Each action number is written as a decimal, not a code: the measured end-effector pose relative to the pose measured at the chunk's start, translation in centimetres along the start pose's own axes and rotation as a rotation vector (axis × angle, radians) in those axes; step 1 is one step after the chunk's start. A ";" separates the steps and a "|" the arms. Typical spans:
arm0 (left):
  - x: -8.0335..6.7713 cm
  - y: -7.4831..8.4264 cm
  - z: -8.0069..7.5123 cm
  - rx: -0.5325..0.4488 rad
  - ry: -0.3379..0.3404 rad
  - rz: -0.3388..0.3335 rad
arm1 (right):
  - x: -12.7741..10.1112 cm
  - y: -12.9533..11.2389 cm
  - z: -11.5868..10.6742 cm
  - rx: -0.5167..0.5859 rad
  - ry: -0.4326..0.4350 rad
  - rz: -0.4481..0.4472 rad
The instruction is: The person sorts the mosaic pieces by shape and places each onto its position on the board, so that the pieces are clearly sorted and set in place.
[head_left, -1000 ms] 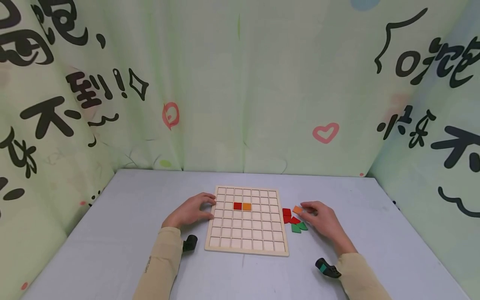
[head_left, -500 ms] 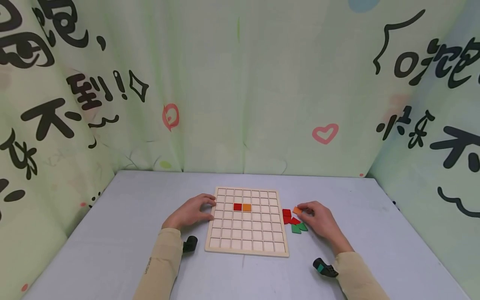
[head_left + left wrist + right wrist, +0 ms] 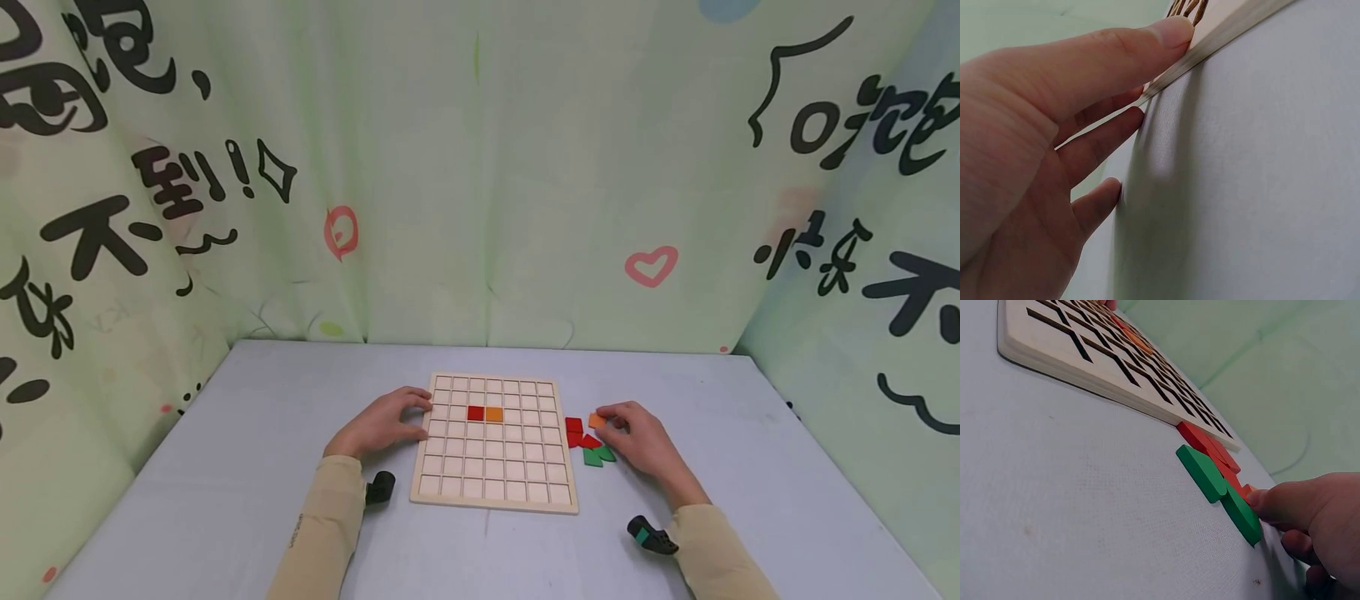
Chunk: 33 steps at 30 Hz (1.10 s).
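Note:
A pale wooden grid board (image 3: 495, 505) lies flat on the table, with a red square tile (image 3: 476, 413) and an orange square tile (image 3: 494, 414) side by side in its cells. At the board's left edge rests my left hand (image 3: 384, 422), fingers spread; its thumb (image 3: 1175, 31) touches the rim in the left wrist view. My right hand (image 3: 636, 437) pinches another orange tile (image 3: 596, 421) between thumb and fingertips, right of the board. Part of that tile is hidden by the fingers. Beside it are several red tiles (image 3: 573, 432) and green tiles (image 3: 592, 457).
The white table (image 3: 270, 517) extends around the board on all sides. Printed curtains (image 3: 420, 167) hang behind it and at both sides. Black wrist devices (image 3: 651, 535) sit at both cuffs.
The orange tile in my right hand has turned and shifted slightly to the right. My right forearm has moved a little left. The left hand and the board keep their places.

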<state>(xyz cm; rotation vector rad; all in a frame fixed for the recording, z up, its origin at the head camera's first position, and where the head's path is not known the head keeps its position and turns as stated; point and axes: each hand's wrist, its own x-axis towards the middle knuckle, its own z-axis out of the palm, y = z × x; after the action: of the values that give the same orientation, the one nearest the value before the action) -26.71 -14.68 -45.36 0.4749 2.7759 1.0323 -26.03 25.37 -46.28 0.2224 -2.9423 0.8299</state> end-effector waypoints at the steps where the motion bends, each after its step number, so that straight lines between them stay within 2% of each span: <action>1: 0.0 0.0 0.0 0.001 -0.001 -0.001 | 0.0 0.0 0.0 -0.003 -0.003 -0.004; 14: 0.0 0.0 0.1 -0.004 0.004 -0.009 | 0.0 0.2 0.1 -0.014 -0.001 -0.041; 25: 0.0 0.1 0.0 -0.010 0.001 -0.008 | -0.3 -0.1 0.1 -0.006 0.029 -0.032; 33: -0.1 0.1 -0.1 -0.003 -0.003 0.006 | -0.5 -0.2 0.1 -0.001 0.077 0.011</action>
<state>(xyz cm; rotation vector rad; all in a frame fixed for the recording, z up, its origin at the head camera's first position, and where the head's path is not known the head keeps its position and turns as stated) -26.61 -14.70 -45.24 0.4839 2.7718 1.0365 -25.53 25.24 -46.34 0.1705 -2.8751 0.8200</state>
